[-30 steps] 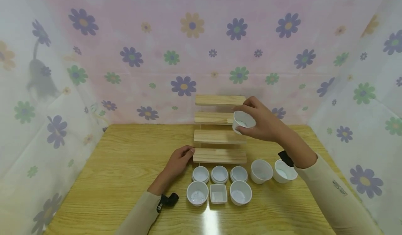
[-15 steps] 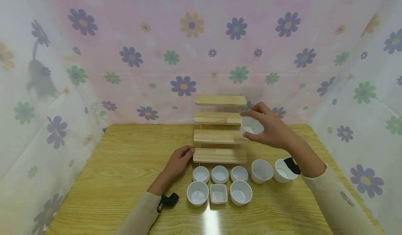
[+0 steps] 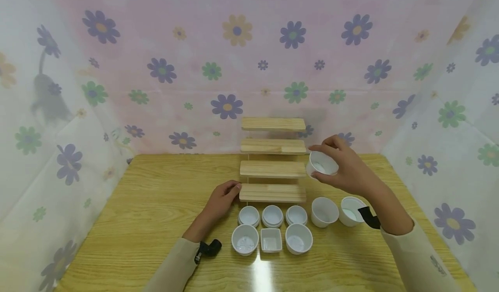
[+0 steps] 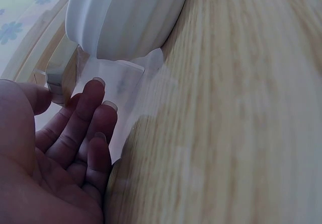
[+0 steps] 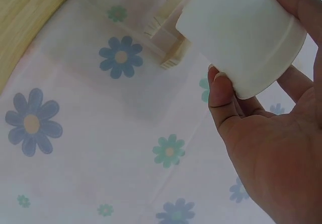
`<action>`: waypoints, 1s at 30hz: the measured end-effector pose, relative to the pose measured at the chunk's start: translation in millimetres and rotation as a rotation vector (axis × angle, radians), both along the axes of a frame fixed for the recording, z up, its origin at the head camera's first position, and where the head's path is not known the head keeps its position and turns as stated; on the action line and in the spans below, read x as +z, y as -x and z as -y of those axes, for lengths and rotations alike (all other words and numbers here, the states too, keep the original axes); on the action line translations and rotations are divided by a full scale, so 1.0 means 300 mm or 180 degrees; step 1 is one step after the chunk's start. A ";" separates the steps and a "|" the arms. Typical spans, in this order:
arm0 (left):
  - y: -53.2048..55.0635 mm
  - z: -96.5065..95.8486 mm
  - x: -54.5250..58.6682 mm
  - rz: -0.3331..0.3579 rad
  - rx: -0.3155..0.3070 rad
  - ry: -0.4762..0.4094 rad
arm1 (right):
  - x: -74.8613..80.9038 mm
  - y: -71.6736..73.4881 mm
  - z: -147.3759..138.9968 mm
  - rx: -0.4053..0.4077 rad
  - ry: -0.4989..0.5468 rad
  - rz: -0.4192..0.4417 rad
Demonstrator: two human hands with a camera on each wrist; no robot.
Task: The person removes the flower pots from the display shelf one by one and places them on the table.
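Observation:
My right hand [image 3: 348,167] pinches a deep white round cup [image 3: 320,165] between thumb and fingers. The cup is tilted, its mouth toward the head camera, just right of the tiered wooden display stand [image 3: 273,169]. In the right wrist view, the cup's smooth outer wall [image 5: 236,38] shows, with fingertips at its rim. My left hand [image 3: 219,201] holds the left end of the stand's lowest shelf [image 3: 272,193]. In the left wrist view, the thumb lies against that shelf end [image 4: 61,78], the other fingers bent close beneath it, beside a clear side panel [image 4: 128,83].
In front of the stand sit three small round white bowls [image 3: 272,216], two larger cups [image 3: 244,240] and a square white dish [image 3: 271,240]. Two more white cups [image 3: 325,212] stand to the right, one below my right wrist. Flowered cloth [image 3: 195,123] encloses the table.
My right hand has carried the cup right and down, from in front of the upper shelves to beside the stand. The left hand stays in place.

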State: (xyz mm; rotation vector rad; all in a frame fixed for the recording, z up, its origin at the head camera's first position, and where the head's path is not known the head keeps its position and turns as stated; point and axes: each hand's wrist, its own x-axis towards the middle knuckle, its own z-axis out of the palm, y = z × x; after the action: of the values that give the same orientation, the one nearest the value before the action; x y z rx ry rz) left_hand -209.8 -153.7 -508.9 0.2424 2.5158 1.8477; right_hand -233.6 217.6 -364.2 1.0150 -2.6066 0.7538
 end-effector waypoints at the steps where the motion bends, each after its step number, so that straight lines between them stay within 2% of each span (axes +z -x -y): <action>1: 0.001 0.000 0.001 -0.0001 -0.0009 -0.0002 | -0.004 -0.004 -0.006 0.0000 0.0022 -0.0031; 5: 0.006 0.001 -0.002 0.0031 -0.0042 -0.0021 | -0.021 -0.023 -0.031 -0.0048 0.0089 -0.0089; 11: 0.042 0.009 -0.070 0.0033 0.0021 0.0054 | -0.052 -0.046 -0.069 -0.0197 0.0128 -0.0071; 14: 0.050 0.014 -0.084 0.0020 0.0028 0.0049 | -0.068 -0.058 -0.087 -0.0257 0.0144 -0.0087; 23: 0.052 0.022 -0.082 0.0050 -0.0044 0.0062 | -0.116 -0.087 -0.142 -0.0447 0.0181 -0.0028; 30: 0.050 0.021 -0.080 0.0067 -0.0032 0.0097 | -0.132 -0.106 -0.178 -0.0557 0.0199 -0.0118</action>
State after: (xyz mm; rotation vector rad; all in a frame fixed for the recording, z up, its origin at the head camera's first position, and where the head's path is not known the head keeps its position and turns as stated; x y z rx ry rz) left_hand -224.7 -160.1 -533.0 0.2333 2.5220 1.7969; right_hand -201.7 270.9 -403.8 0.7642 -2.5811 0.7605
